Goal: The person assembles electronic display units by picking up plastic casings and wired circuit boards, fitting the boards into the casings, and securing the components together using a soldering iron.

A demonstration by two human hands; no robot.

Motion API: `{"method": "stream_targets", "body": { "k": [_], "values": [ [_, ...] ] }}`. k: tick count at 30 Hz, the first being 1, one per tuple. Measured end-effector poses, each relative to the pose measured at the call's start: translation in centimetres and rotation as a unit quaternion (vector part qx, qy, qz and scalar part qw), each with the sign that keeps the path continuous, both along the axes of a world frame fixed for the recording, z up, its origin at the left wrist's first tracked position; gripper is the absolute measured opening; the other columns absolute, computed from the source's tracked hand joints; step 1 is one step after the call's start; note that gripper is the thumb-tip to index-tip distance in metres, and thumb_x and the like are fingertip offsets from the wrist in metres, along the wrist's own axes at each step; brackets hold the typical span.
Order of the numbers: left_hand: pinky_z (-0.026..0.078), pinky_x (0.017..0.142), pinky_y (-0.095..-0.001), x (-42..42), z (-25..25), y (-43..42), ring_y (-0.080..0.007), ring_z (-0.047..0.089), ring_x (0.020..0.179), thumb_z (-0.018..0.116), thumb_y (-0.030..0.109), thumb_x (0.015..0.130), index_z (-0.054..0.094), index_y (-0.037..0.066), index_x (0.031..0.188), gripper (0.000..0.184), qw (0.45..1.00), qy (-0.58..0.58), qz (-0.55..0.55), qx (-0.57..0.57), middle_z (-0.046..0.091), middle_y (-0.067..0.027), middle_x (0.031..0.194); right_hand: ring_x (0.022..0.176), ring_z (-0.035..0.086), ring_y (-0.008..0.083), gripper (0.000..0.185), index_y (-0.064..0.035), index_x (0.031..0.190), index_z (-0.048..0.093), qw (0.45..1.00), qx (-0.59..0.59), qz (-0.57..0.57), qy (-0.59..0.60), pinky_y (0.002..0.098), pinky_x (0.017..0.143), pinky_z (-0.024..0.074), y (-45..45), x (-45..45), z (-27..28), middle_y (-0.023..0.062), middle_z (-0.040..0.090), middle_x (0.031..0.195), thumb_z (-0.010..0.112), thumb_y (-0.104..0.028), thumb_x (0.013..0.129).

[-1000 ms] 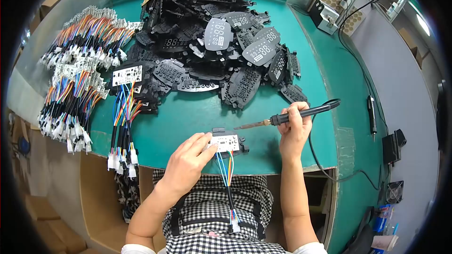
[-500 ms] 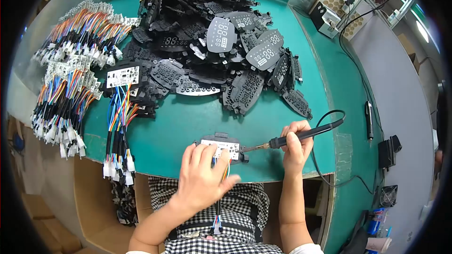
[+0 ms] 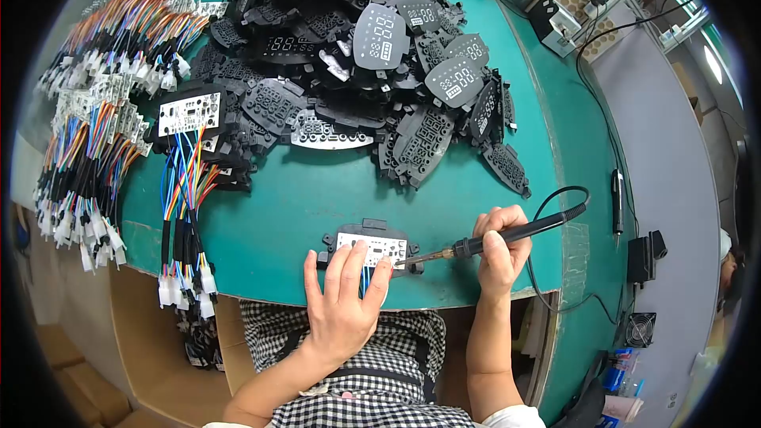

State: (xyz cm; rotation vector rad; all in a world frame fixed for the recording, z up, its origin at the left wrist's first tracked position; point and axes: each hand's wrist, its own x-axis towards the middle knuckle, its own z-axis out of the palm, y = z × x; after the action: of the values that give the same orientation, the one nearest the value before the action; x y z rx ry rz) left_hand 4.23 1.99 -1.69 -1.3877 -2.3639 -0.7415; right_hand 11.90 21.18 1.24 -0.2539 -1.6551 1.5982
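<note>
A white circuit board (image 3: 372, 248) lies on a black plastic panel (image 3: 372, 227) near the front edge of the bench. My left hand (image 3: 346, 301) rests over it, fingers spread, with the fingertips touching the board's lower part. Coloured wires (image 3: 365, 280) run from the board down beneath that hand, which hides most of them. Closed around the black handle of a soldering iron (image 3: 515, 234) is my right hand (image 3: 502, 254). The iron's tip points left and meets the right end of the board; whether it touches a pad I cannot make out.
Black display panels (image 3: 412, 143) form a large heap at the back. Wired circuit boards (image 3: 95, 127) are piled at left, beside a stack of panels topped by a wired board (image 3: 190, 113). The iron's cable (image 3: 547, 301) loops at right, near a black pen-shaped tool (image 3: 617, 202).
My left hand has shifted, its fingers now straighter and more spread over the board. The iron stays at the board's right end. The camera view has shifted slightly.
</note>
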Motion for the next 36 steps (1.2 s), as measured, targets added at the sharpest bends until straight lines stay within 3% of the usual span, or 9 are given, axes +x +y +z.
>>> {"method": "stream_targets", "body": {
  "k": [25,27,28,30,36],
  "values": [
    [0.027,0.097,-0.0550,0.03,0.15,-0.10,-0.0299,0.046,0.108,0.064,0.005,0.054,0.056,0.011,0.107,0.054,1.000,-0.015,-0.003,0.005,0.048,-0.0152,0.117,0.052,0.032,0.0071,0.015,-0.0034,0.076,0.039,1.000,0.007,0.006,-0.004,0.0214,0.048,0.0257,0.11,-0.04,-0.15,0.0009,0.039,0.063,0.054,-0.006,0.075],
    [0.031,0.094,-0.0567,0.04,0.52,-0.15,-0.0271,0.048,0.106,0.059,0.010,0.072,0.057,0.013,0.106,0.034,1.000,-0.024,0.000,-0.015,0.050,-0.0139,0.116,0.053,0.032,0.0071,0.016,-0.0035,0.076,0.040,1.000,0.010,0.013,-0.003,0.0214,0.048,0.0258,0.20,0.04,-0.24,0.0008,0.039,0.063,0.055,-0.006,0.075],
    [0.031,0.094,-0.0567,0.03,0.40,-0.12,-0.0271,0.048,0.106,0.059,0.010,0.072,0.057,0.013,0.106,0.034,1.000,-0.024,0.000,-0.015,0.050,-0.0139,0.116,0.053,0.032,0.0071,0.016,-0.0035,0.076,0.040,1.000,0.010,0.013,-0.003,0.0214,0.048,0.0258,0.23,0.04,-0.27,0.0008,0.039,0.063,0.055,-0.006,0.075],
    [0.027,0.097,-0.0552,0.01,0.02,-0.06,-0.0301,0.046,0.108,0.064,0.005,0.053,0.056,0.011,0.107,0.055,1.000,-0.013,-0.003,0.007,0.049,-0.0152,0.117,0.053,0.032,0.0073,0.017,-0.0036,0.076,0.040,1.000,0.013,0.011,-0.003,0.0216,0.048,0.0260,0.25,0.03,-0.31,0.0009,0.039,0.063,0.056,-0.007,0.076],
    [0.028,0.096,-0.0555,0.03,0.00,-0.06,-0.0303,0.047,0.107,0.065,0.005,0.052,0.056,0.011,0.107,0.056,1.000,-0.014,-0.003,0.009,0.049,-0.0152,0.116,0.053,0.033,0.0075,0.017,-0.0038,0.076,0.040,1.000,0.011,0.012,-0.003,0.0219,0.048,0.0264,0.12,0.00,-0.19,0.0008,0.039,0.063,0.057,-0.007,0.076]
  ]
}}
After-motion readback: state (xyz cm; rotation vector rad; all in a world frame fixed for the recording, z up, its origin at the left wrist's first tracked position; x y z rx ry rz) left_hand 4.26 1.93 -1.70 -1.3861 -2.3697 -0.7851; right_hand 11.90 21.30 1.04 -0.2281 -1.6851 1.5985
